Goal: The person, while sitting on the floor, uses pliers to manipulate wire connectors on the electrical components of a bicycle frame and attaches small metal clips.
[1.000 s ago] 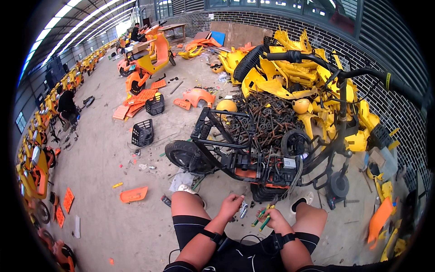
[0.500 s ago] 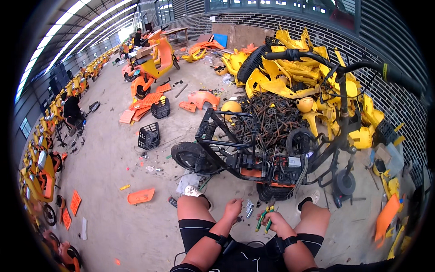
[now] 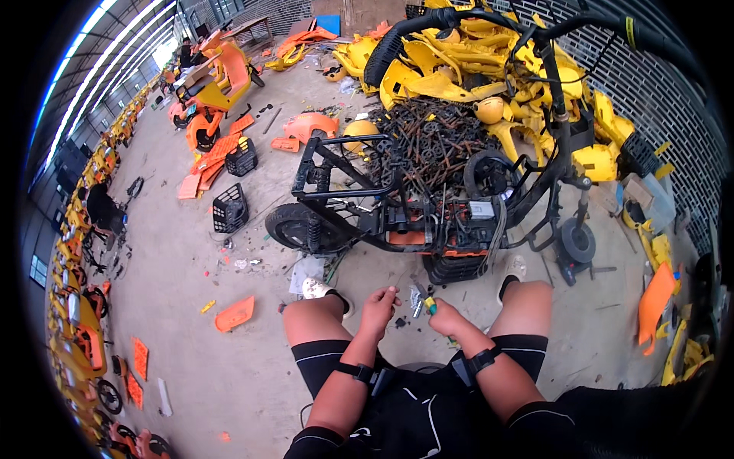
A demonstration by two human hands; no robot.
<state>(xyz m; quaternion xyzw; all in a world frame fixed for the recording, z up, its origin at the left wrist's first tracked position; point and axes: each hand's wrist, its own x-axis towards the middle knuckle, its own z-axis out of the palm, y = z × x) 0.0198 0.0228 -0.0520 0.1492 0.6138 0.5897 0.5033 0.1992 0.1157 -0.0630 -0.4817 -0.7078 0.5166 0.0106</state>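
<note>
My right hand [image 3: 449, 319] is closed around a pair of pliers [image 3: 431, 306] with green and yellow handles. Their dark jaws point up and left, toward the scooter. To its left, my left hand [image 3: 378, 309] is raised over my thigh with its fingers curled together; anything inside them is too small or hidden to make out. Ahead of both hands stands a stripped black scooter frame [image 3: 348, 197], with wiring and a grey box [image 3: 481, 209] exposed in its low middle. Shiny metal pieces [image 3: 417, 307] lie on the floor between my hands.
Behind the frame rise a heap of rusty metal parts [image 3: 428, 145] and a pile of yellow body panels [image 3: 440, 57]. Black baskets [image 3: 229, 208] and an orange panel [image 3: 235, 314] lie on the left floor. A loose wheel [image 3: 575, 241] is at right. Another person [image 3: 103, 206] crouches far left.
My view has shifted, so the scene sits higher and further left. The pliers have turned in my right hand, their handles now mostly covered by it. My left hand stays closed.
</note>
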